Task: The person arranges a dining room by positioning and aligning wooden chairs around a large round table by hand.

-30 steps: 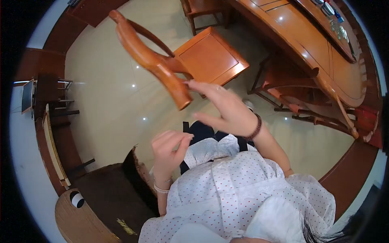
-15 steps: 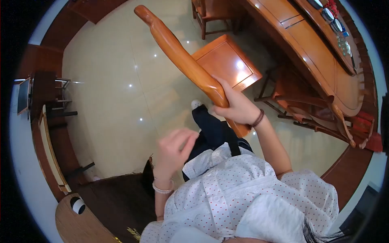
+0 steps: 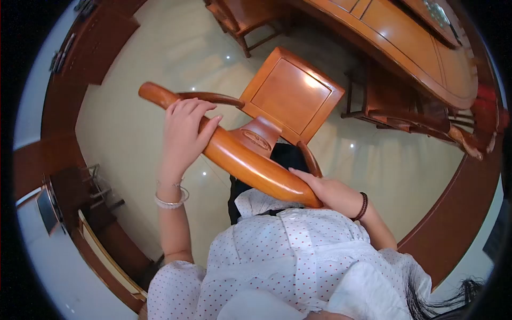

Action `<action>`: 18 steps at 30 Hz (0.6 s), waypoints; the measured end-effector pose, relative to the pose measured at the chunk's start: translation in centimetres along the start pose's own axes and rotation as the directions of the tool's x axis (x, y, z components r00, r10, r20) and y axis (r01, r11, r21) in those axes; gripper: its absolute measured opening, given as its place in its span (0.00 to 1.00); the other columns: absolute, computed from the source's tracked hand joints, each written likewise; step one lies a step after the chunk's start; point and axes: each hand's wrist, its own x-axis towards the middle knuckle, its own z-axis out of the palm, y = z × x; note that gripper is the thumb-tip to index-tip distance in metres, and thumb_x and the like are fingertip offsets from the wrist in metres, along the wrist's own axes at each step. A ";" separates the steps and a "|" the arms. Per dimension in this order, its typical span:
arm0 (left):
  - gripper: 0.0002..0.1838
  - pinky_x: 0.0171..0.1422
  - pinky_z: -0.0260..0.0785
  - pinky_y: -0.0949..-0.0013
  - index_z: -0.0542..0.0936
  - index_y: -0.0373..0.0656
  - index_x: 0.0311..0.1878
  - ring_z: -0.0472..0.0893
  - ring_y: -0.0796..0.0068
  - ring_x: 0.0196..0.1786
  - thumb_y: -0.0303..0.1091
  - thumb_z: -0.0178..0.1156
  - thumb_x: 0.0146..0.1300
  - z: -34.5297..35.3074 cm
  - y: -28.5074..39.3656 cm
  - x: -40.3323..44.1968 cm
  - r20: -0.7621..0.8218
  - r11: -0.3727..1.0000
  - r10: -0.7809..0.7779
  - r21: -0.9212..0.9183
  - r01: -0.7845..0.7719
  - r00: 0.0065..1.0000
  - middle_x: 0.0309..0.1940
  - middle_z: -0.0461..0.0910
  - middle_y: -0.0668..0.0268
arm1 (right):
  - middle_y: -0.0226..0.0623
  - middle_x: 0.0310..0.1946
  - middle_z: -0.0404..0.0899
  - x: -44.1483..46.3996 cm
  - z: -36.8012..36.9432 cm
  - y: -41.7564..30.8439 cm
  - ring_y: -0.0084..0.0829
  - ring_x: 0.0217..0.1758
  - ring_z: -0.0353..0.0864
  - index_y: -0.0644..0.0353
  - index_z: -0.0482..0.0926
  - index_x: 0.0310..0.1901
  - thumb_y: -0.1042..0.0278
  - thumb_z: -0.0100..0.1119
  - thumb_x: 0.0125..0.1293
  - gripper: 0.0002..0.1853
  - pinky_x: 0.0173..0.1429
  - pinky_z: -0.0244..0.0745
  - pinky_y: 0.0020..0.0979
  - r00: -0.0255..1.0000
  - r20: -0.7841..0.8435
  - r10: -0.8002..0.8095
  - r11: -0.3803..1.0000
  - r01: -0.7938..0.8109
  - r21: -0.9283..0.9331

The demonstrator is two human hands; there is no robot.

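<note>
A glossy brown wooden chair (image 3: 256,169) stands right in front of my body, its curved top rail running diagonally across the view. Beyond the rail lie the square seat (image 3: 293,96) and a back panel (image 3: 257,137) with a carved oval. My left hand (image 3: 186,130) is wrapped over the left part of the rail, fingers on the far side. At the rail's right end, close to my shirt, my right hand (image 3: 338,194) grips it, some of its fingers hidden underneath. The chair's legs are out of sight.
A long wooden table (image 3: 394,37) fills the upper right. One more chair (image 3: 394,101) stands beside it, and another chair (image 3: 245,24) is at the top. Dark cabinets (image 3: 101,45) line the left wall. Shiny pale tiles (image 3: 138,128) cover the floor.
My left hand has gone from the air onto the rail. My right hand has shifted down the rail. The chair has turned, bringing its back panel and armrests into sight.
</note>
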 end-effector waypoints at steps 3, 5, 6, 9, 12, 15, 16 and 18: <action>0.15 0.57 0.64 0.60 0.81 0.40 0.39 0.78 0.60 0.47 0.44 0.59 0.60 0.0 -3.0 2.6 0.297 0.988 -0.030 -0.133 0.072 0.954 0.38 0.81 0.59 | 0.58 0.42 0.78 0.3 0.4 0.0 0.55 0.44 0.79 0.54 0.51 0.70 0.70 0.51 0.63 0.34 0.50 0.74 0.42 0.999 -0.033 0.034 0.999 -0.033 0.034; 0.19 0.54 0.67 0.61 0.82 0.40 0.39 0.79 0.58 0.46 0.48 0.59 0.59 0.3 -4.3 4.3 0.343 0.977 -0.006 -0.196 0.078 0.939 0.38 0.82 0.57 | 0.58 0.43 0.78 0.1 0.5 -0.8 0.54 0.45 0.79 0.54 0.55 0.68 0.70 0.49 0.64 0.31 0.50 0.74 0.42 0.993 -0.107 0.058 0.998 -0.054 0.043; 0.20 0.49 0.69 0.62 0.82 0.40 0.38 0.80 0.57 0.43 0.50 0.60 0.59 0.7 -5.4 4.9 0.432 0.974 0.017 -0.212 0.084 0.902 0.35 0.82 0.57 | 0.57 0.42 0.78 0.2 0.7 -0.9 0.53 0.44 0.80 0.55 0.58 0.67 0.70 0.50 0.63 0.29 0.49 0.75 0.42 0.988 -0.129 0.085 0.996 -0.085 0.009; 0.26 0.36 0.72 0.61 0.84 0.41 0.32 0.80 0.53 0.29 0.58 0.56 0.58 0.1 -7.3 7.2 0.632 0.975 0.104 -0.216 0.046 0.768 0.22 0.80 0.56 | 0.50 0.33 0.80 1.5 1.2 -3.4 0.49 0.37 0.81 0.56 0.67 0.58 0.70 0.51 0.61 0.22 0.43 0.76 0.42 0.948 -0.260 0.184 0.973 -0.213 -0.087; 0.32 0.31 0.71 0.60 0.84 0.41 0.24 0.78 0.54 0.22 0.62 0.49 0.62 -0.1 -7.2 8.4 0.814 0.945 0.301 -0.326 -0.039 0.496 0.14 0.76 0.58 | 0.41 0.27 0.78 1.8 2.5 -4.9 0.43 0.33 0.81 0.55 0.75 0.45 0.71 0.54 0.56 0.13 0.39 0.74 0.41 0.841 -0.406 0.356 0.857 -0.467 -0.217; 0.37 0.30 0.70 0.58 0.82 0.41 0.17 0.78 0.54 0.21 0.63 0.42 0.66 -0.6 -6.4 9.3 0.886 0.946 0.316 -0.266 -0.188 0.339 0.12 0.75 0.56 | 0.41 0.27 0.78 1.7 3.4 -5.3 0.43 0.35 0.80 0.55 0.76 0.42 0.70 0.59 0.51 0.14 0.41 0.73 0.41 0.768 -0.542 0.342 0.859 -0.489 -0.151; 0.38 0.29 0.70 0.58 0.80 0.40 0.15 0.77 0.54 0.20 0.63 0.41 0.67 -0.3 -6.4 9.5 0.878 0.936 0.340 -0.284 -0.206 0.336 0.12 0.74 0.56 | 0.41 0.27 0.77 1.9 2.9 -5.9 0.44 0.36 0.78 0.58 0.75 0.37 0.72 0.62 0.44 0.14 0.43 0.72 0.42 0.733 -0.598 0.324 0.898 -0.437 -0.049; 0.39 0.28 0.69 0.59 0.78 0.39 0.12 0.77 0.53 0.19 0.61 0.40 0.68 -0.6 -6.5 10.1 0.838 0.910 0.413 -0.361 -0.205 0.356 0.10 0.73 0.56 | 0.42 0.27 0.76 2.1 2.1 -6.9 0.45 0.36 0.78 0.59 0.75 0.35 0.73 0.60 0.43 0.14 0.42 0.71 0.42 0.688 -0.619 0.379 0.870 -0.492 -0.013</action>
